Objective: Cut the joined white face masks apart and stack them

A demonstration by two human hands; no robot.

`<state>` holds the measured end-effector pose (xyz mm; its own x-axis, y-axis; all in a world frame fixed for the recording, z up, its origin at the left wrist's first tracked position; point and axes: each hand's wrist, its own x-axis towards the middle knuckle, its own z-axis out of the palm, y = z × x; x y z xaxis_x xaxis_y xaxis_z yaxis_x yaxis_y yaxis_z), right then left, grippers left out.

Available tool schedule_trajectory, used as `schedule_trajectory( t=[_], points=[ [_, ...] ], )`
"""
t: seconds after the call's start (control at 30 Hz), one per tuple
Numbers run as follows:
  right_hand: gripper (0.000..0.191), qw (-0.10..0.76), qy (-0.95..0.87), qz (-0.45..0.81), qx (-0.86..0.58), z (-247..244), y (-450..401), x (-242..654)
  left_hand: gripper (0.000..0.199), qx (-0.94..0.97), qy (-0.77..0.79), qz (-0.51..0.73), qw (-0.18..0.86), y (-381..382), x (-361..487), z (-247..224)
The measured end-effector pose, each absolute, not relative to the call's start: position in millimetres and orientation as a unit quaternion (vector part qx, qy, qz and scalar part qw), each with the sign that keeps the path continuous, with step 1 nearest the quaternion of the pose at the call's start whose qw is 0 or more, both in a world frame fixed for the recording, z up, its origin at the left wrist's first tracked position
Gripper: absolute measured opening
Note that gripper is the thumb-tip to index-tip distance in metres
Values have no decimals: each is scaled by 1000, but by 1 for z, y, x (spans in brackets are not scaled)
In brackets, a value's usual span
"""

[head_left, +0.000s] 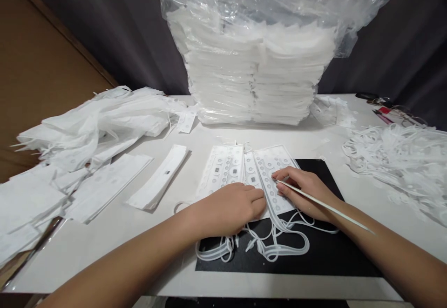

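Several white sheets dotted with round grey-ringed spots and small dark squares lie side by side in front of me, partly over a black mat. My left hand rests on their lower part, fingers curled together; what is in them, if anything, is hidden. My right hand pinches a thin pale stick-like tool against the right-hand sheet, its tail end lying back over the wrist. Grey-and-white straps with thin cords loop over the mat below both hands.
A tall plastic-wrapped stack of white material stands at the back. Crumpled white sheets and flat white pieces lie to the left. On the right sits a tangled white heap. A brown cardboard panel rises at far left.
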<state>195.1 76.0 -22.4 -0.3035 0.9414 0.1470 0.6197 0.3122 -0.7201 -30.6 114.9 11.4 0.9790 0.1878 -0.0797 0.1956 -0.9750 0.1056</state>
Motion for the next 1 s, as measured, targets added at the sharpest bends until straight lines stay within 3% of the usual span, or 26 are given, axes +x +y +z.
schedule_trajectory(
  t=[0.2,0.43,0.6,0.67,0.8,1.0],
  points=[
    [14,281,-758,276,-521,-21,78,196,24,989,92,-39,107,121,-37,19],
    [23,303,-737,318,-514,-22,74,196,15,979,149,24,137,134,-45,30],
    [17,329,-752,327,-468,-18,66,196,58,977,112,43,173,134,-49,18],
    [8,331,-754,332,-460,-16,63,193,51,979,98,46,175,134,-48,12],
    [31,327,-773,348,-418,-17,56,185,19,981,74,95,153,134,-44,0],
    [33,367,-738,377,-423,-14,51,179,14,976,79,185,79,131,-40,-6]
  ],
)
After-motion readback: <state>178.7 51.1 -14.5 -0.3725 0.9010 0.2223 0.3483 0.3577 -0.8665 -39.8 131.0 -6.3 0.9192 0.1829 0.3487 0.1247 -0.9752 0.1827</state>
